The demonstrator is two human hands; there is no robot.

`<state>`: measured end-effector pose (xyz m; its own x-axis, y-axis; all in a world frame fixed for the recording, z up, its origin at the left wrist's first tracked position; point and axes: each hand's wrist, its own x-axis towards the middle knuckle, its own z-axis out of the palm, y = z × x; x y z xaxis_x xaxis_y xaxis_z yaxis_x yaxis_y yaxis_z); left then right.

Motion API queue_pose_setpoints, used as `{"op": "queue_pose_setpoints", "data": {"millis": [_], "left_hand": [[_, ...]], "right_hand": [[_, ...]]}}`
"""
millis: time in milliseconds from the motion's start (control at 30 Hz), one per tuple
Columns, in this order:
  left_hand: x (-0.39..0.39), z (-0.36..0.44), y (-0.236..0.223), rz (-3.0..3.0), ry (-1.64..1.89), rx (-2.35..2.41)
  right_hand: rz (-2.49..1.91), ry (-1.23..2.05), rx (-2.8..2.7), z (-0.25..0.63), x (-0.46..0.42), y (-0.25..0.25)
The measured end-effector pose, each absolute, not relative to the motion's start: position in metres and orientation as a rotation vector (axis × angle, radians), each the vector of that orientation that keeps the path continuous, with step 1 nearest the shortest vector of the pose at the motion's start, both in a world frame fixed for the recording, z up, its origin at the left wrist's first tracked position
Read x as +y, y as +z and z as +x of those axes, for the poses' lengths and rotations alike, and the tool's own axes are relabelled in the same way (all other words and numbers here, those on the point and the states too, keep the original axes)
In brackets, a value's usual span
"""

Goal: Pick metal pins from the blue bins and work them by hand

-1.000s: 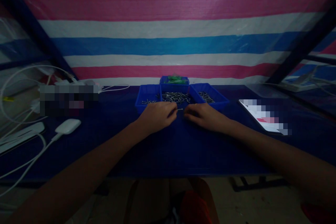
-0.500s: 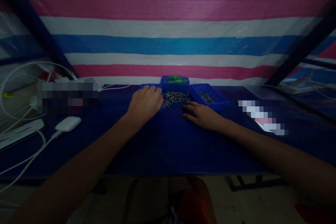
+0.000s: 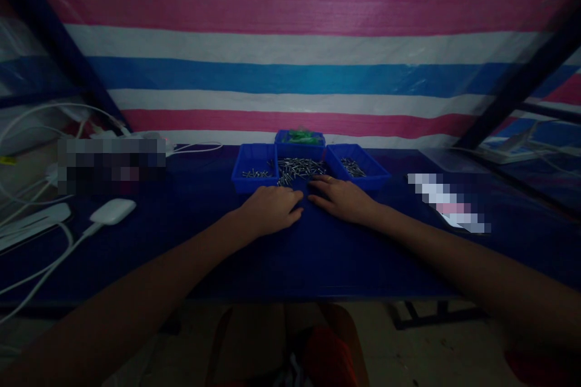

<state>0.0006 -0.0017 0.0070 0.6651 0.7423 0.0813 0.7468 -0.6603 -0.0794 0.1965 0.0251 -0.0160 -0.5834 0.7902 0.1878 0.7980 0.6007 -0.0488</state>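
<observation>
A heap of thin, silvery metal pieces [image 3: 299,167], like screws or nails, lies on the blue table between two blue bins. My left hand [image 3: 272,208] is low over the table in front of the left bin [image 3: 255,182], thumb apart from the fingers, nothing visible in it. My right hand [image 3: 342,198] rests at the heap's near right edge, fingers stretched and spread, fingertips by the pieces. Similar metal pieces lie in the left bin and in the right bin [image 3: 374,178]. The exact kind of piece is too small to tell.
Behind the heap stands a third blue bin [image 3: 299,146] holding green items. A white charger [image 3: 113,211] with cables lies on the left. A phone-like device [image 3: 449,217], partly blurred out, lies on the right. Striped sheeting [image 3: 290,78] hangs behind the table.
My left hand has come away from over the left bin, moving toward me and to the right, and its fingers have opened. The right hand has stayed by the heap.
</observation>
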Motion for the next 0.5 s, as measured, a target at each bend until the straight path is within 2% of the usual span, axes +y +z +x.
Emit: {"op": "queue_pose_setpoints", "data": {"millis": [500], "left_hand": [[0.0021,0.0026,0.0029,-2.843,-0.046,-1.239]], "right_hand": [[-1.316,-0.123,-2.679,0.1872,0.0224,-0.0106]]}}
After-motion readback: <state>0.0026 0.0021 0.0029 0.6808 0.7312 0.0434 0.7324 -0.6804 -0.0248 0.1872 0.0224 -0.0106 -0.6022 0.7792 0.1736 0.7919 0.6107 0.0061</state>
